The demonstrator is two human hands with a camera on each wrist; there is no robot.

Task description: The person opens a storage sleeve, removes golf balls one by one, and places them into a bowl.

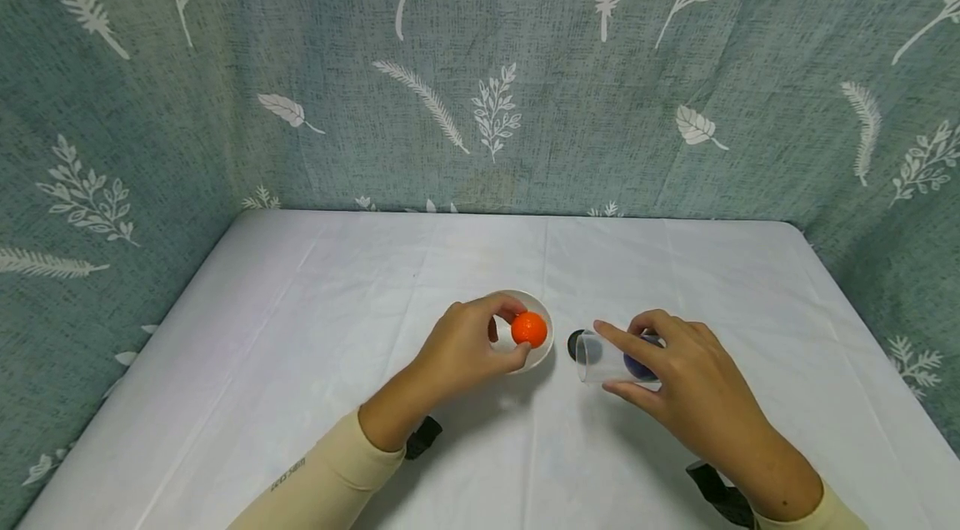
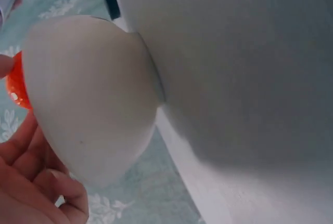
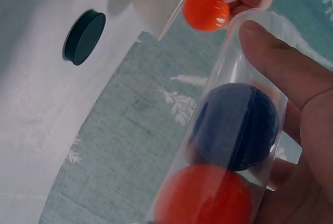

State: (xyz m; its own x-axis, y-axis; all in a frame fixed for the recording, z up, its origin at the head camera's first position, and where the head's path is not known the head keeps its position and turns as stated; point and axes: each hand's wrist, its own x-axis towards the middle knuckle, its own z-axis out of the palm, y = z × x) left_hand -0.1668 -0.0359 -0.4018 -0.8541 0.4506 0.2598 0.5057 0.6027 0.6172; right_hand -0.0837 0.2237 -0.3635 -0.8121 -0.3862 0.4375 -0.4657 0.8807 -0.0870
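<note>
My left hand (image 1: 465, 342) pinches an orange ball (image 1: 528, 330) between thumb and fingers, at the white bowl (image 2: 93, 99). In the head view the ball overlaps the bowl's rim. The right hand (image 1: 686, 367) grips a clear plastic tube (image 1: 600, 359), which lies on its side in the air with one end towards the bowl. Inside it, a dark blue ball (image 3: 237, 125) sits nearer that end, and a red ball (image 3: 205, 198) is behind it. Fingers hide the tube's other end in the head view.
A dark green round cap (image 3: 86, 37) lies on the white-covered table (image 1: 360, 280), just behind the tube. Green curtains (image 1: 480, 97) with white leaf prints stand around the table's back and sides.
</note>
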